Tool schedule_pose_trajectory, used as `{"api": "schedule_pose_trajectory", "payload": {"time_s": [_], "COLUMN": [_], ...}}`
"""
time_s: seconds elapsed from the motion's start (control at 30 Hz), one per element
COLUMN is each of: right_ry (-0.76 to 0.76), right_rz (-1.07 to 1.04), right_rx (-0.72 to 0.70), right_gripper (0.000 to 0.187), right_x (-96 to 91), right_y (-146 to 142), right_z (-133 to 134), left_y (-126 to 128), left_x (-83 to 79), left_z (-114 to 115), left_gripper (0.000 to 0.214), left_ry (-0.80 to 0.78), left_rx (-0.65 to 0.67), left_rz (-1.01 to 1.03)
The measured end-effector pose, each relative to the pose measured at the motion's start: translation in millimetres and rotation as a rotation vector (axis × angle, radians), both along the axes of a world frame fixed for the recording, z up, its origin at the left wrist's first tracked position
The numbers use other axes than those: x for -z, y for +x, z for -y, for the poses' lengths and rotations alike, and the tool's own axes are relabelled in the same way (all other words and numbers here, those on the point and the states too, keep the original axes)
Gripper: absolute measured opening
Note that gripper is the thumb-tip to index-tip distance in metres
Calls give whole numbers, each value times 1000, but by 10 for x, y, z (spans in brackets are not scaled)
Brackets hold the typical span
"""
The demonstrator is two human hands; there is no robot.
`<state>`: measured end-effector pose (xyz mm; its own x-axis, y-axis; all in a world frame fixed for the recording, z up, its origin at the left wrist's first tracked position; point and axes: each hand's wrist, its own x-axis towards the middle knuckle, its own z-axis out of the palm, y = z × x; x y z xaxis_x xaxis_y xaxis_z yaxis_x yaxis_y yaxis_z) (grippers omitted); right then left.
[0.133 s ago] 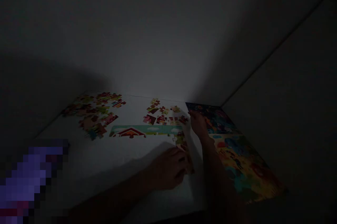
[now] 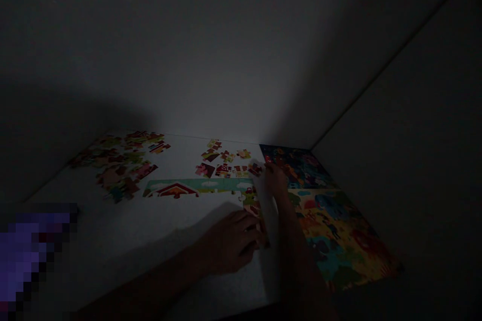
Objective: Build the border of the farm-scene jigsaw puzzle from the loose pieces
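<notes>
Change since earlier frame: right hand slightly lower, fingertips closer to a dark red piece; view swung a little rightward.
Room: very dim. Pale wall behind everything, brightest mid-height, shadowed either side; a darker wall meets it at right.
Table: flat, white table against the pale wall. Looks smooth; I judge pieces would slide on it readily.
Pictures: dark blue picture and yellow picture, edge to edge at the table's right; right forearm partly in front.
Pile: loose pieces heaped and overlapping, far left.
Half-built puzzle: joined strip with a red roof, half-built puzzle mid-table, a column running down its right side. Likely to flex or part at the joins if lifted; better pressed flat or nudged from its outer edges.
Left hand: left hand bent over that column, fingers curled; too dark to tell whether they press or hold anything.
Right hand: fingertips at the dark red piece; cannot tell whether it is pinched.
Dark red piece: beside the strip's upper right corner, at the end of a loose row. Probably light, stiff card; take by opposite edges, sparing the knobs.
</notes>
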<state>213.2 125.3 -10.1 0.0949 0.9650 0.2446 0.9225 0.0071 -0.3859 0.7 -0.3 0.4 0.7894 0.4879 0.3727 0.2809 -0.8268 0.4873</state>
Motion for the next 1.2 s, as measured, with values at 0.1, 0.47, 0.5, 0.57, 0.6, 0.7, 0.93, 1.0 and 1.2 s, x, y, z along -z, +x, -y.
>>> {"api": "schedule_pose_trajectory", "payload": {"time_s": [0.1,0.47,0.5,0.57,0.6,0.7,0.93,1.0,1.2], "right_ry": [-10,3,-16,-44,-52,-71,-17,4,20], "right_rz": [-1,-20,-23,-2,17,43,15,-3,-87], "right_rx": [34,-143,-190,-220,-204,-142,-102,-101,-183], "right_gripper": [35,33,33,34,34,33,43,43,33], "right_x": [69,-56,-67,-72,-67,-30,26,27,54], "right_y": [-65,-429,-476,-540,-554,-529,-446,-450,-494], "right_z": [-11,65,72,84,87,76,25,20,10], "left_y": [20,-295,-323,-350,-350,-331,-318,-314,-303], "left_x": [-16,46,68,117,139,175,134,134,151], "left_z": [6,-383,-421,-464,-471,-462,-445,-439,-425], "left_gripper": [23,31,33,35,35,35,36,36,34], "left_ry": [-14,74,77,91,98,101,76,76,88], "left_rx": [-5,-621,-694,-784,-797,-797,-789,-787,-795], "left_rz": [-6,-140,-160,-192,-205,-230,-291,-295,-297]}}
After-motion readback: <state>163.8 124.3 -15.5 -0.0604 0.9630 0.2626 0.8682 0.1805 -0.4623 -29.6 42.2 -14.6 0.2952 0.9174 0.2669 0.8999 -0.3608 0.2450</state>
